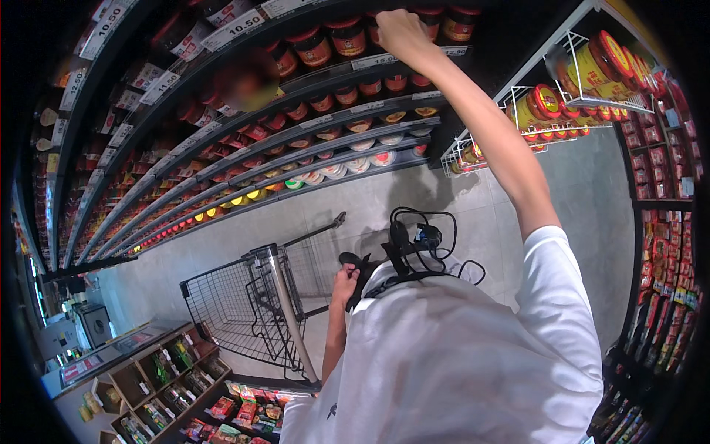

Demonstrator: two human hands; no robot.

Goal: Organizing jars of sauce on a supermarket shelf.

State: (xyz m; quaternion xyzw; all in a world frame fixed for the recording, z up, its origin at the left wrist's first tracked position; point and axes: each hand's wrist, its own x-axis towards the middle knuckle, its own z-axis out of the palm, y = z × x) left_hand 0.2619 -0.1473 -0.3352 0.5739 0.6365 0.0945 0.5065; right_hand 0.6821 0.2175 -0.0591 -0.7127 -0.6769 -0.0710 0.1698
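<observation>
My right hand (pixel 404 34) is stretched out to an upper shelf, at a row of glass sauce jars (pixel 348 38) with red lids and labels. Its fingers are bent and partly hidden, so whether they grip a jar cannot be told. Low at my left side, my left hand (pixel 345 282) has curled fingers against something dark at my waist; what it holds, if anything, is unclear. A black device with looped cables (pixel 428 236) hangs at the front of my waist. Just left of my left hand stands a wire shopping cart (pixel 238 311) with a metal handle bar.
Long shelves with price strips (pixel 319 122) curve across the upper left, full of jars and tubs. White wire racks (pixel 607 102) of yellow-labelled jars hang at the upper right. Shelves of red packets (pixel 657 244) line the right. Wooden display bins (pixel 166 383) stand lower left. Grey floor tiles (pixel 571 183) show between them.
</observation>
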